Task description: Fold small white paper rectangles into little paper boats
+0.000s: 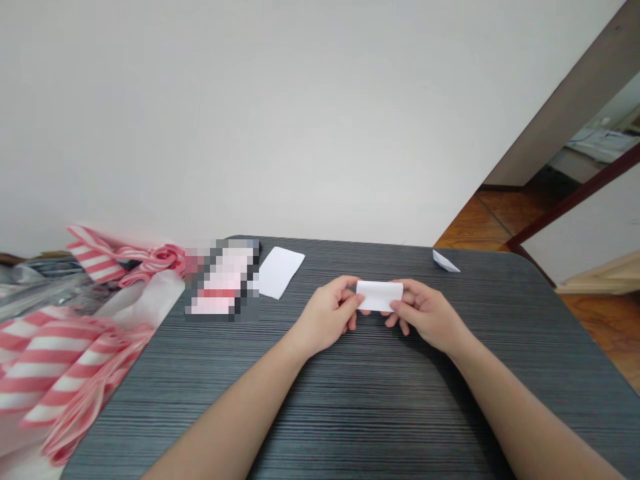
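A small folded white paper (379, 294) is held just above the dark striped table (350, 400), near its middle. My left hand (331, 315) pinches the paper's left end with curled fingers. My right hand (425, 313) grips its right end, thumb on top and fingers tucked beneath. Both forearms reach in from the near edge.
A flat white paper sheet (281, 271) lies at the table's far side. A small folded paper shape (445, 262) rests near the far right corner. Red and white striped bags (60, 373) pile up on the left. A white wall stands behind; an orange floor shows at right.
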Motion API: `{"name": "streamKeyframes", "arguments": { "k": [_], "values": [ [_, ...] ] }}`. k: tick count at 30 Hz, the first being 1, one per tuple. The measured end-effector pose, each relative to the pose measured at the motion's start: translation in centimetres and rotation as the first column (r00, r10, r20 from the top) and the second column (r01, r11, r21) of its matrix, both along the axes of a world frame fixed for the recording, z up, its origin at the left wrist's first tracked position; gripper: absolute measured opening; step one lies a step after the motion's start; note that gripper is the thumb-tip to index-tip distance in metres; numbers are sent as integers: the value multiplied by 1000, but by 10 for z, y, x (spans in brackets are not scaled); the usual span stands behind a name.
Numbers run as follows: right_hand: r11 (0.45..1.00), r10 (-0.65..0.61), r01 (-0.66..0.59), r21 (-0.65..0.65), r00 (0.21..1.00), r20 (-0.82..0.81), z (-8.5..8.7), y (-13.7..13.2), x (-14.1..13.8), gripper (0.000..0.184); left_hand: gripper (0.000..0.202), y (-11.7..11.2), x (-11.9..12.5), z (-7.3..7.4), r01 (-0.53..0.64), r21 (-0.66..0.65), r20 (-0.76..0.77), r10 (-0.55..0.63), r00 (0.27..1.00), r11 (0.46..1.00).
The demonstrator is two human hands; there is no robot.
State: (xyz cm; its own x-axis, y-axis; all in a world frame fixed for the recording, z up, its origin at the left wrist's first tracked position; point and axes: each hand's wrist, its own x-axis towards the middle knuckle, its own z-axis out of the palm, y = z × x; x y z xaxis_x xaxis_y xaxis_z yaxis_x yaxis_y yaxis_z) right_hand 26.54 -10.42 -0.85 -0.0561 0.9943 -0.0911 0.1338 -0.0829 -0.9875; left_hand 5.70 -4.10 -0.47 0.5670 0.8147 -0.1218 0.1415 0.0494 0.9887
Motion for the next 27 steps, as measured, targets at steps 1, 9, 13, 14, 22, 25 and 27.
{"name": "streamKeyframes", "arguments": {
  "k": [1, 9, 13, 14, 22, 25, 27],
  "values": [
    [1000, -2, 2, -1, 1000, 6, 0, 0, 0, 34, 32, 0, 0, -1, -3, -2, 2, 3, 1000, 1000],
    [1000, -6, 6, 26, 1000, -3, -7, 1, 1, 36, 33, 0, 1, -2, -10, -24, 7, 10, 1000, 1000],
    [998, -40, 42, 47, 999, -28, -8, 2, 1, 36, 29, -1, 1, 0, 19, -60, -9, -19, 1000, 998],
    [998, -47, 48, 50, 998, -31, -8, 2, 1, 36, 25, -1, 1, 1, 34, -58, -21, -35, 999, 998],
    [999, -41, 41, 35, 999, -4, -10, 1, 2, 37, 28, -2, -2, 9, 65, -5, -124, -65, 990, 998],
    [999, -25, 25, 23, 1000, 7, -7, 1, 2, 38, 29, -2, -3, 12, 67, 8, -134, -66, 989, 998],
    [998, -37, 35, 50, 999, 36, -4, 0, 3, 37, 29, -3, -3, 14, 77, 7, -145, -75, 987, 997]
  ]
}}
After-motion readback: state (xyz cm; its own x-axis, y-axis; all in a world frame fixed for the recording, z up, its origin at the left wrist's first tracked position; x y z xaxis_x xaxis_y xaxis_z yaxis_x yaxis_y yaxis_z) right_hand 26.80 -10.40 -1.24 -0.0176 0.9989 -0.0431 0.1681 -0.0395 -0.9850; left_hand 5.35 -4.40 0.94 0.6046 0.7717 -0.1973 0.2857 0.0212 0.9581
